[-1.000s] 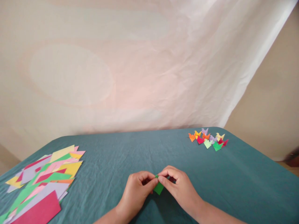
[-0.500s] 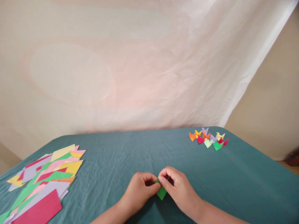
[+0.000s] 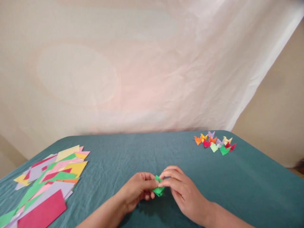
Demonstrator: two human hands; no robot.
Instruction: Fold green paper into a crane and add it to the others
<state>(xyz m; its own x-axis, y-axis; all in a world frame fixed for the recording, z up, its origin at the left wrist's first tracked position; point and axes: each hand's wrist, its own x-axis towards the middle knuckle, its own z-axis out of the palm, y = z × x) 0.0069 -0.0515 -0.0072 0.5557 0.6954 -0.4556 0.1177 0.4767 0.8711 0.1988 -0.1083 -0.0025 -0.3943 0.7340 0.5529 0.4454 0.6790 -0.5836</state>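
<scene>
A small folded piece of green paper [image 3: 158,187] sits between my two hands, just above the teal tablecloth [image 3: 147,152]. My left hand [image 3: 137,190] pinches its left side with curled fingers. From the right, my right hand [image 3: 181,190] meets it, fingertips pressed on the paper's top edge. The fold's exact shape is partly hidden by my fingers.
A loose pile of coloured paper sheets [image 3: 45,183] lies at the left, a red sheet [image 3: 44,213] nearest me. Several small folded paper figures [image 3: 215,143] in mixed colours sit at the far right. A pale cloth backdrop [image 3: 142,63] hangs behind the table.
The green paper has gone from a flat pointed flap hanging down to a more bunched fold held between both hands. The view has shifted slightly.
</scene>
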